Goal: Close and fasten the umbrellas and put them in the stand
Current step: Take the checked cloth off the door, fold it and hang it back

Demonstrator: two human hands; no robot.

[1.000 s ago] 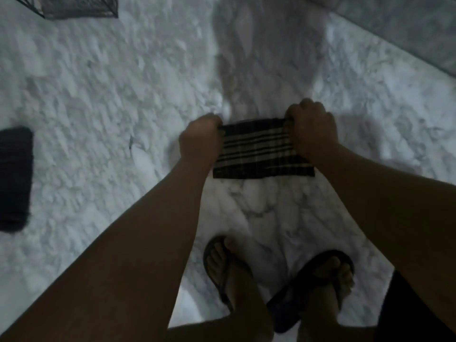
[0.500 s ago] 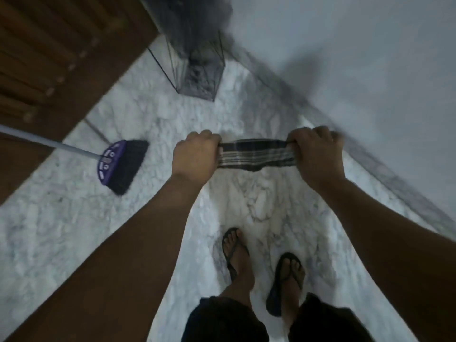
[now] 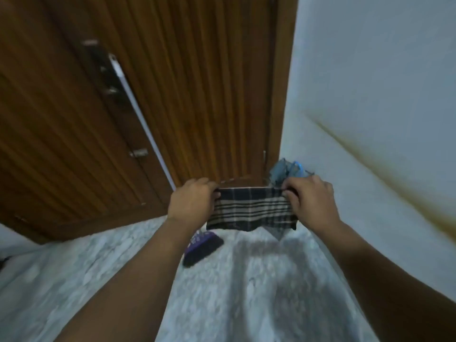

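Left hand (image 3: pixel 192 200) is gripping one end of the plaid umbrella (image 3: pixel 251 208), right hand (image 3: pixel 307 199) the other; its long axis is running level between the closed fingers. The stand (image 3: pixel 283 170) is sitting just beyond the right fingers, nearer that hand.

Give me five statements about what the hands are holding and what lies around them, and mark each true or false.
1. Both hands grip the plaid umbrella, the left hand at one end and the right hand at the other. True.
2. The plaid umbrella is held upright. False: it is held level, crosswise between the hands.
3. A purple broom rests on the marble floor below the left hand. True.
4. The door ahead is white metal. False: it is brown ribbed wood.
5. Something blue sits in the corner behind the right hand. True.
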